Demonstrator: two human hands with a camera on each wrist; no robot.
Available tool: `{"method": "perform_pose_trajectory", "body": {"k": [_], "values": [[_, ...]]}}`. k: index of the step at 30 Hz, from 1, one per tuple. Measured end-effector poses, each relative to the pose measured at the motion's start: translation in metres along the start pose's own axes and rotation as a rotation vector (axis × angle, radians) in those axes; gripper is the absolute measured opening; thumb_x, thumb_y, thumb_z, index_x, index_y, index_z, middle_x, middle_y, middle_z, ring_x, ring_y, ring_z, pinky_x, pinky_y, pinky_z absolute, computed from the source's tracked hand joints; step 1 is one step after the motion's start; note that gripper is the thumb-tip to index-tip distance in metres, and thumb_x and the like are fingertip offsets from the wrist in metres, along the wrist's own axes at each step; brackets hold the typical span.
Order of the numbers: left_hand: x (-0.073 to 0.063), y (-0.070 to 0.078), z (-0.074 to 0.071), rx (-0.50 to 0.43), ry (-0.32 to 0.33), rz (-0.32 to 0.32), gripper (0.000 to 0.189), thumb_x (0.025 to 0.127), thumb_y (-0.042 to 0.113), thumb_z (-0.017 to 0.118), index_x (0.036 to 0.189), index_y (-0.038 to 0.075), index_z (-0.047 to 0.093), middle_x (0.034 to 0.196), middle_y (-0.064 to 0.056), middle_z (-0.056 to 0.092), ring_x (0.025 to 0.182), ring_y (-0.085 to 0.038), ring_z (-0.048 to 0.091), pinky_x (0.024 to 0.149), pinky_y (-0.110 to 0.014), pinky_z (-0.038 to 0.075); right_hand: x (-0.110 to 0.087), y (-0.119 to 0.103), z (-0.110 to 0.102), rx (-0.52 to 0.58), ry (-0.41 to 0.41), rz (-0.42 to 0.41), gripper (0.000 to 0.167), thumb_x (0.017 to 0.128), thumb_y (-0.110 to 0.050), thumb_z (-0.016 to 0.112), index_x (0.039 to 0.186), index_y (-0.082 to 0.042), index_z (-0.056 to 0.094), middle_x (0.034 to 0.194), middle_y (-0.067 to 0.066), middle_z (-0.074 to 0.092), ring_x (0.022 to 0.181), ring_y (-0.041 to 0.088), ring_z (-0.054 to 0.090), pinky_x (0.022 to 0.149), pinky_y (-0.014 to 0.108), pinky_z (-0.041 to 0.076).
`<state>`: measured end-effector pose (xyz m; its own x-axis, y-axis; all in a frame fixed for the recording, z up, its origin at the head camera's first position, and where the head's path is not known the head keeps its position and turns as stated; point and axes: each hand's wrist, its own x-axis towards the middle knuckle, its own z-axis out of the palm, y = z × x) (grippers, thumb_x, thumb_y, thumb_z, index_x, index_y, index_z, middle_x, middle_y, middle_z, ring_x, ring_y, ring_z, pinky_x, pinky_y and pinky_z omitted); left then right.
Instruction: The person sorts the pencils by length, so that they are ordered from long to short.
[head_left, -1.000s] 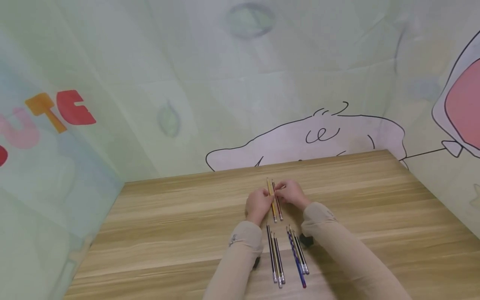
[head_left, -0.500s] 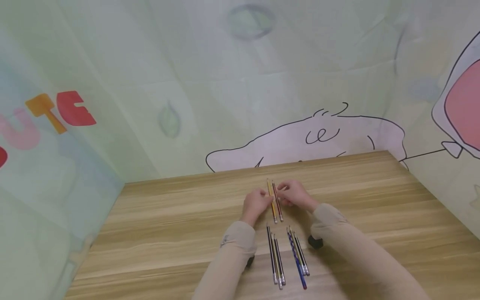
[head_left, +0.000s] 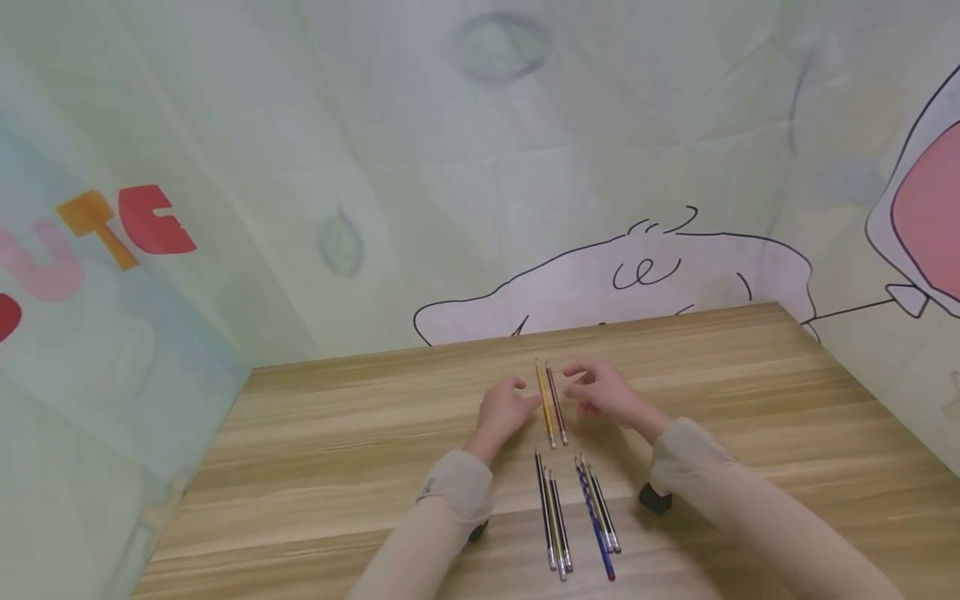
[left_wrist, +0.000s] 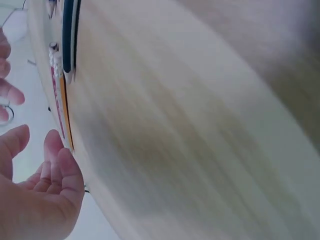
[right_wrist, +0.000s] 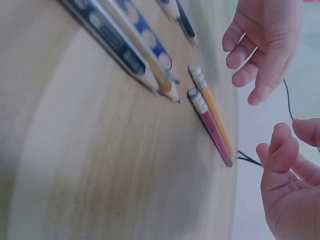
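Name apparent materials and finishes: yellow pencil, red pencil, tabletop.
Yellow pencil: likely painted wood; even colour, silvery ferrule, probably metal. Red pencil: likewise, even dark-red coat, silvery ferrule too. Tabletop: wood or wood-look laminate; streaky grain, soft sheen, can't tell which.

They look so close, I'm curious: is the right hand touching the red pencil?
Apart: the right wrist view shows an open gap between the right hand and the red pencil.

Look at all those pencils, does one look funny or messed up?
Yes, a little: the blue pencil in the right-hand bunch. Its red end pokes out toward the person, well past the silvery ends of the two pencils beside it. I can't see anything spilled or broken.
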<state>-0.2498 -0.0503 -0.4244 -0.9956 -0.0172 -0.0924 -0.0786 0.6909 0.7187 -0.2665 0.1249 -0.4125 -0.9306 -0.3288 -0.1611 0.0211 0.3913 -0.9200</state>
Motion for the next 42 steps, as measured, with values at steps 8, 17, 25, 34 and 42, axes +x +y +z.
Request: {"method": "perform_pose_trajectory", "body": {"k": [8, 17, 25, 34, 42], "values": [[-0.022, 0.0, -0.002, 0.02, -0.066, 0.089, 0.038, 0.081, 0.029, 0.061, 0.112, 0.008, 0.054, 0.094, -0.01, 0.064, 0.073, -0.015, 0.058, 0.06, -0.025, 0.046, -0.021, -0.002, -0.002, 0.06, -0.04, -0.018, 0.045, 0.085, -0.009, 0.054, 0.125, 0.004, 0.039, 0.106, 0.029, 0.056, 0.057, 0.017, 0.056, 0.05, 0.025, 0.044], [-0.041, -0.006, -0.002, 0.044, -0.109, 0.17, 0.039, 0.08, 0.027, 0.062, 0.113, 0.008, 0.053, 0.082, -0.001, 0.064, 0.061, -0.007, 0.054, 0.054, -0.02, 0.044, -0.041, 0.004, -0.003, 0.092, -0.08, -0.05, 0.045, 0.085, -0.008, 0.054, 0.124, 0.007, 0.039, 0.11, 0.03, 0.055, 0.057, 0.015, 0.056, 0.048, 0.022, 0.042], [-0.056, -0.01, -0.006, 0.042, -0.143, 0.189, 0.041, 0.079, 0.027, 0.062, 0.114, 0.007, 0.054, 0.081, 0.0, 0.062, 0.065, -0.008, 0.053, 0.057, -0.021, 0.045, -0.059, 0.013, -0.001, 0.055, -0.12, -0.025, 0.045, 0.084, -0.014, 0.056, 0.123, 0.002, 0.042, 0.107, 0.024, 0.058, 0.062, 0.018, 0.058, 0.052, 0.028, 0.046], [-0.069, -0.018, -0.006, 0.021, -0.188, 0.152, 0.042, 0.076, 0.023, 0.066, 0.112, 0.007, 0.054, 0.079, 0.001, 0.061, 0.067, -0.008, 0.054, 0.058, -0.021, 0.046, -0.078, 0.02, 0.005, 0.08, -0.21, -0.045, 0.046, 0.082, -0.012, 0.058, 0.122, 0.004, 0.042, 0.101, 0.023, 0.059, 0.062, 0.019, 0.058, 0.049, 0.027, 0.046], [-0.078, -0.02, -0.003, 0.011, -0.223, 0.159, 0.043, 0.074, 0.022, 0.067, 0.111, 0.005, 0.054, 0.074, 0.002, 0.06, 0.061, -0.007, 0.052, 0.053, -0.019, 0.044, -0.091, 0.023, 0.013, 0.112, -0.275, -0.048, 0.05, 0.079, -0.009, 0.059, 0.123, 0.006, 0.039, 0.102, 0.024, 0.058, 0.058, 0.015, 0.055, 0.044, 0.02, 0.043]]}}
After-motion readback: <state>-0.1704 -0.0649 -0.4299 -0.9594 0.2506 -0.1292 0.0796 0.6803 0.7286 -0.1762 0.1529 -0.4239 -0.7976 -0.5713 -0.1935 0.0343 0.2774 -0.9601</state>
